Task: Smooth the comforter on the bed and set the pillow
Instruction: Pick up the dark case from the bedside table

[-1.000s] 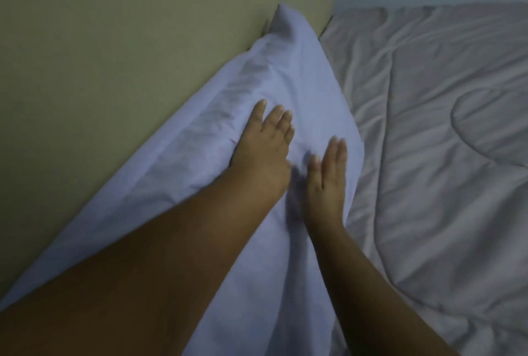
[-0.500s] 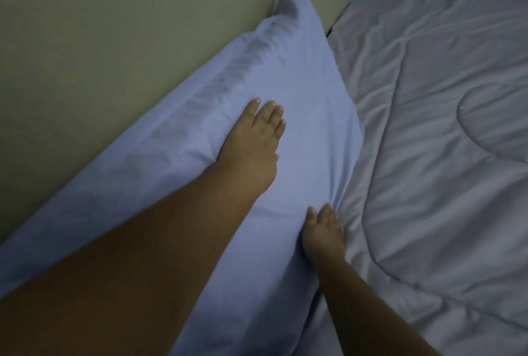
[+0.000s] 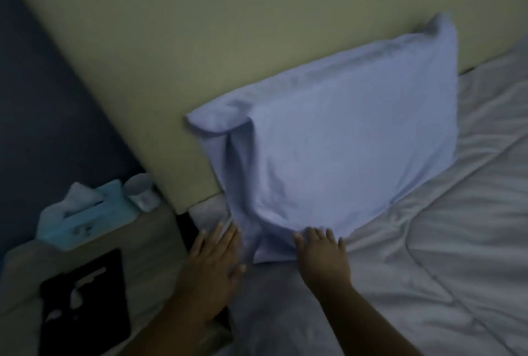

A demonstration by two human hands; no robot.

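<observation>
Leans pillow (image 3: pixel 357 132) on headboard (image 3: pixel 200 41); presses straight-fingered left hand (image 3: pixel 217 264) at seven o'clock, spread-fingered right hand (image 3: pixel 323 258) at six, likely steadying base.

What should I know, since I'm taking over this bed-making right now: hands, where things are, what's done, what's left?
Left hand: open, flat at the bed's edge beside the pillow's loose lower-left flap.
Right hand: open, fingertips on the pillow's bottom edge.
Pillow leans upright against the headboard, at the head of the comforter.
Done: pillow placed.
Left: tidy the flap, smooth the creased comforter.
</observation>
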